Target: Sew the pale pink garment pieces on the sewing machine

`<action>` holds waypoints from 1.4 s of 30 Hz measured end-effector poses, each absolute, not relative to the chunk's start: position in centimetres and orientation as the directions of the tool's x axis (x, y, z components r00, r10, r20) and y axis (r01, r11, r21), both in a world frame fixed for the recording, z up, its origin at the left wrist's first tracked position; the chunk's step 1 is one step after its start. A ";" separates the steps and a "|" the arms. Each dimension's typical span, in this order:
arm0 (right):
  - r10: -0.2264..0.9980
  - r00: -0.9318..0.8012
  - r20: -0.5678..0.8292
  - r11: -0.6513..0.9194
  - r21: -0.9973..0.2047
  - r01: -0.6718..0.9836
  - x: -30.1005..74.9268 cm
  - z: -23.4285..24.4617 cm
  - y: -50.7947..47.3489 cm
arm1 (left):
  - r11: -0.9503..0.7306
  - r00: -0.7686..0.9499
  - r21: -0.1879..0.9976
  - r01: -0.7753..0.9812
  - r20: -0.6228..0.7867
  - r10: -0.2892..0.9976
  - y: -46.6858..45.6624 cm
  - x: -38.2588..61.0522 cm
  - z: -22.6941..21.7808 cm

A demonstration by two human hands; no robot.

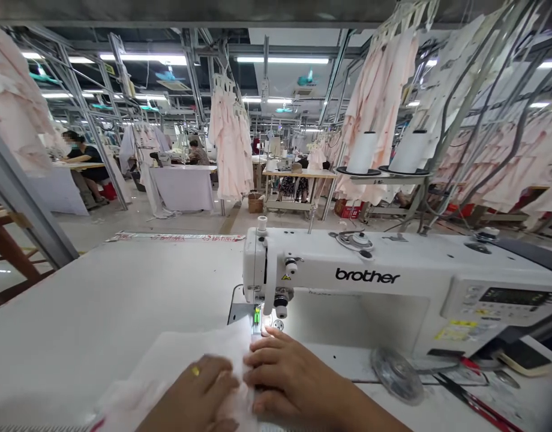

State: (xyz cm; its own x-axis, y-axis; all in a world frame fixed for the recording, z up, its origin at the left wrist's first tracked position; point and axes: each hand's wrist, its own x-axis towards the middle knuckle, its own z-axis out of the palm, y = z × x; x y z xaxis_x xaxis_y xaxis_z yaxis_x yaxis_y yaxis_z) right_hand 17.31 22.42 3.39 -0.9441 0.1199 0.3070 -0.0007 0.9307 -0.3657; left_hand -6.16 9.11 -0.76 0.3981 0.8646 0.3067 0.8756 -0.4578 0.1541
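A piece of pale pinkish-white fabric (181, 351) lies on the sewing machine's table, its far corner at the needle area. My left hand (199, 384), with a yellow ring, rests on this fabric with its fingers curled and closed on it. Close beside it, my right hand (289, 375) lies with fingers stretched out along the fabric's right edge, the fingertips just in front of the presser foot. The white Brother sewing machine (321, 270) has a small green part (257, 315) at its foot, and its lamp lights the spot.
Right of my hands are a clear round plastic dish (397, 375), red-handled scissors (476, 402) and a phone-like dark object (525, 358). White thread cones (362, 153) stand behind the machine. Pink garments (231, 138) hang beyond, and a person (80, 150) sits at the far left.
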 end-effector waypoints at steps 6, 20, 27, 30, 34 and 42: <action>0.083 -0.949 0.305 0.962 -0.273 -0.004 17.5 3.0 23.2 | -0.496 0.467 0.122 0.860 0.210 0.859 12.7 -5.5 0.9; 0.360 -0.881 0.308 0.914 -0.305 0.267 17.5 2.8 24.5 | -0.466 0.453 0.203 0.861 0.109 0.885 13.7 -5.2 2.4; 0.377 -0.876 0.301 0.909 -0.304 0.287 17.3 2.4 24.9 | -0.415 0.394 0.228 0.881 0.136 0.909 14.5 -4.3 1.2; 0.382 -0.874 0.300 0.908 -0.299 0.294 17.3 2.4 24.9 | -0.390 0.372 0.265 0.882 0.116 0.921 14.5 -3.8 1.1; 0.372 -0.874 0.314 0.911 -0.302 0.279 17.4 2.3 25.0 | -0.346 0.338 0.322 0.881 0.082 0.937 14.5 -3.2 1.8; 0.236 -0.910 0.342 0.971 -0.101 0.215 18.1 1.8 26.3 | -0.357 0.318 0.287 0.889 0.173 0.932 12.0 -4.3 6.0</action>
